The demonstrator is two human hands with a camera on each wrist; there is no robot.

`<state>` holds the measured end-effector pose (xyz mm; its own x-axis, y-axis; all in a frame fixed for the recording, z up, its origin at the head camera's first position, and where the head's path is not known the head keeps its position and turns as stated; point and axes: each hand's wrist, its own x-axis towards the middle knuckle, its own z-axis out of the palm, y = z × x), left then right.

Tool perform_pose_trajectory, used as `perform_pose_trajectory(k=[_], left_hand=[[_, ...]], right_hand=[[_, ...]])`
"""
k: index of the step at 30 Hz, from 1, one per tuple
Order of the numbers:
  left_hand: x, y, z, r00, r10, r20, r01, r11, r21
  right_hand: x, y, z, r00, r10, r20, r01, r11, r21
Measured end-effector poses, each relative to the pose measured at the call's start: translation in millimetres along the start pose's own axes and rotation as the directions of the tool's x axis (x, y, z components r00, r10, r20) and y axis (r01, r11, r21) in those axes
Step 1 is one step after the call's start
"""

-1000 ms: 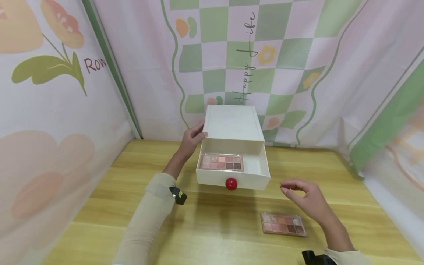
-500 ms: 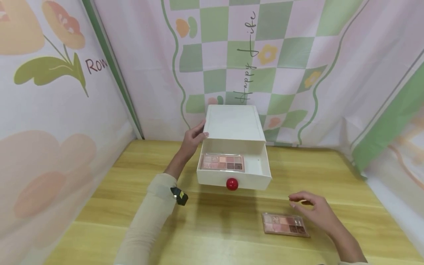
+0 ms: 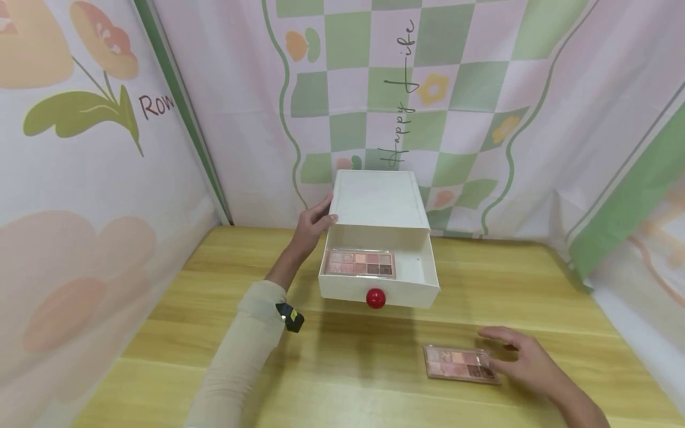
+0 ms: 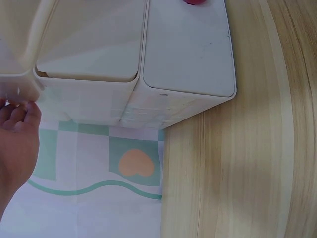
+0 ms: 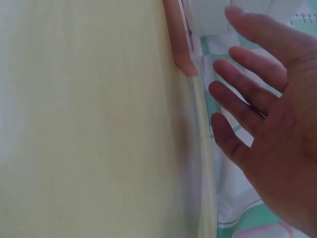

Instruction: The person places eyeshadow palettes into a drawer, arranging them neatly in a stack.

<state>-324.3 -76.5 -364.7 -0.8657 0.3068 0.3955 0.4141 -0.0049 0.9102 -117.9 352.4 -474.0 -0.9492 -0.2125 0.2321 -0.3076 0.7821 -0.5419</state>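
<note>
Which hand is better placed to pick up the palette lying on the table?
Probably the right hand: it holds nothing, its fingers are apart, and it is at the right end of that palette. The left hand is farther away, holding the white drawer unit.

Cream sleeve (image 3: 230,356) and black, yellow-marked wrist device (image 3: 289,318)
</note>
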Motion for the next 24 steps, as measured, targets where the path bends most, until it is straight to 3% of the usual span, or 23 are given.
perform_pose_trajectory(k=[7,16,24], left_hand=[[0.5,-0.3,-0.1,1.000,-0.003,-0.003,0.003,1.000,-0.014],[-0.1,-0.7,1.3,1.000,-0.001,0.002,0.001,1.000,-0.010],[0.1,-0.3,1.2,1.000,-0.002,-0.005,0.002,1.000,0.005]], right_hand=[[-5.9,5.4,-1.6,0.991,0.035,0.130,-0.035,0.999,-0.007],[-6.0,7.7,-0.1,0.983,0.013,0.183,-0.010,1.000,-0.017],[-3.9,8.1,-1.4,0.968,-0.010,0.249,-0.006,0.998,0.060]])
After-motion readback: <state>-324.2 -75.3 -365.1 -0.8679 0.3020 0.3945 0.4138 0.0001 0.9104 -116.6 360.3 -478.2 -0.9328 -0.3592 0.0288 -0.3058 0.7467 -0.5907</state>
